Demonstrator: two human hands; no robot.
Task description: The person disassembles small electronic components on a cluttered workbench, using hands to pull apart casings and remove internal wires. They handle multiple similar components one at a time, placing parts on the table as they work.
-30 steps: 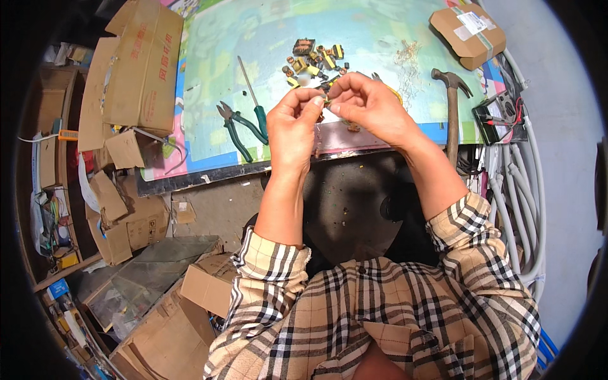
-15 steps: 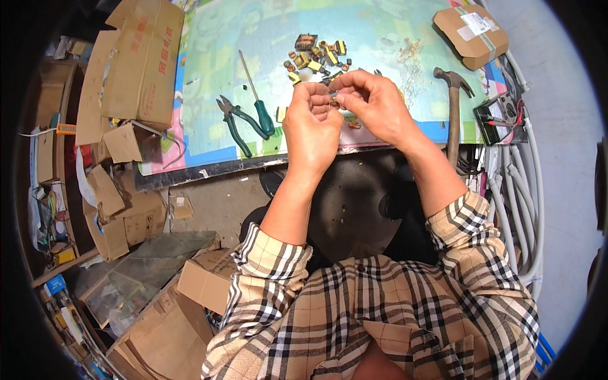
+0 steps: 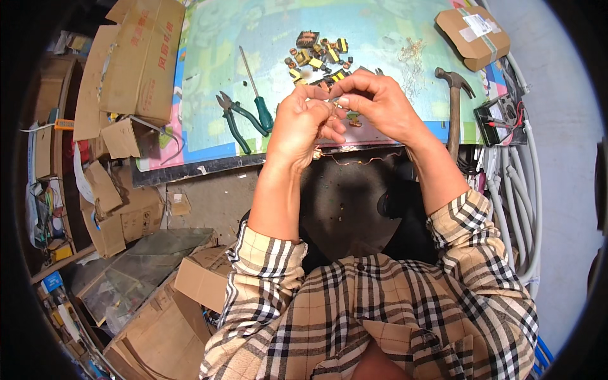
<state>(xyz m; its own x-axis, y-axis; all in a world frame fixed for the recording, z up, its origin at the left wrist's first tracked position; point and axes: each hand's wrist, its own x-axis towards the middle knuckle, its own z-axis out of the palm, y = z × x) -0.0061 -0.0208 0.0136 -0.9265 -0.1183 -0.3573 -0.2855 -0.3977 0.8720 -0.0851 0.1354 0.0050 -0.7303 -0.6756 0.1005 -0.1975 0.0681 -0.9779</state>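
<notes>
My left hand (image 3: 297, 126) and my right hand (image 3: 380, 107) meet over the near edge of the table (image 3: 209, 114), fingertips almost touching. Both are pinched around a small piece too hidden to name. A thin copper wire (image 3: 360, 163) trails below my left hand and past the table edge. Small copper scraps (image 3: 356, 121) lie beneath my right hand. Just beyond my fingers sits a pile of small transformers and coils (image 3: 316, 57), yellow, black and copper. Left of my left hand are green-handled pliers (image 3: 237, 120) and a green-handled screwdriver (image 3: 261, 111).
A claw hammer (image 3: 454, 107) lies at the right edge, beside a multimeter (image 3: 503, 117) with leads. A small cardboard box (image 3: 472, 38) is at the far right. Fine wire scraps (image 3: 411, 57) are scattered near it. A large open carton (image 3: 139, 69) stands on the left.
My left hand has turned and shifted slightly left, its lower fingers spreading out. The copper wire now shows hanging below it. My right hand stays nearly in place.
</notes>
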